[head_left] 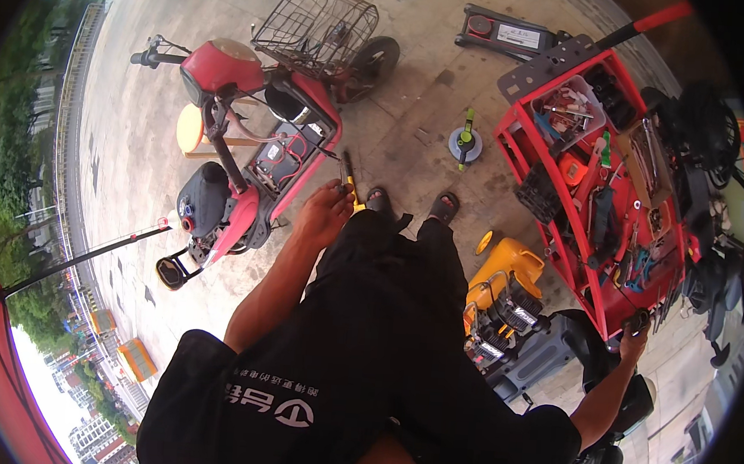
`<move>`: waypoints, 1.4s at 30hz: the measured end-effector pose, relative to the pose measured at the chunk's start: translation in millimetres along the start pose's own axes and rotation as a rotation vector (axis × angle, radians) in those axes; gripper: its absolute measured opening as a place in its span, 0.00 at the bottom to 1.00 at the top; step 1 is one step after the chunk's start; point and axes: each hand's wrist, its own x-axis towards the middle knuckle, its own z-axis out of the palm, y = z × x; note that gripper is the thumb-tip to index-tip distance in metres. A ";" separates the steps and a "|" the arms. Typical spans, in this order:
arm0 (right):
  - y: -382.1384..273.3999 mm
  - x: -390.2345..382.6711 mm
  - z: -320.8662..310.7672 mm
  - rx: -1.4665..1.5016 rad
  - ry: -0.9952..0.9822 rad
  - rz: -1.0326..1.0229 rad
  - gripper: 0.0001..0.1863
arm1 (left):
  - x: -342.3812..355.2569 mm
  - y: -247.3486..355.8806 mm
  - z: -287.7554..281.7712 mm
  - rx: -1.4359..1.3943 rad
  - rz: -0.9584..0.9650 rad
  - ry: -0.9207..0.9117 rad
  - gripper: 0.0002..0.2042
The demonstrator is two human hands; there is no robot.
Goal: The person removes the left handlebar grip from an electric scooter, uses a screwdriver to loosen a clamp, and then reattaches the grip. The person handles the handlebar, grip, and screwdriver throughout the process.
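Observation:
My left hand (323, 213) is shut on a yellow-handled screwdriver (349, 179) whose dark shaft points up toward the red electric scooter (250, 129). The scooter lies to my left with its floor panel off, showing a battery and red wiring (284, 159). My right hand (637, 330) reaches out to the right and grips the near corner of the red tool cart (553, 236). I wear black trousers and sandals (413, 205).
The tool cart holds several wrenches, pliers and a parts bin (570, 112). A yellow engine machine (502, 284) sits by my right leg. A floor jack (506, 34), a small round stand (465, 142), a wooden stool (191, 129) and the scooter's wire basket (318, 23) lie farther off.

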 end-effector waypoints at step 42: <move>-494.5 -141.7 63.6 1.102 -0.521 -0.642 0.22 | -17.0 9.5 -57.3 -0.425 0.199 -0.176 0.19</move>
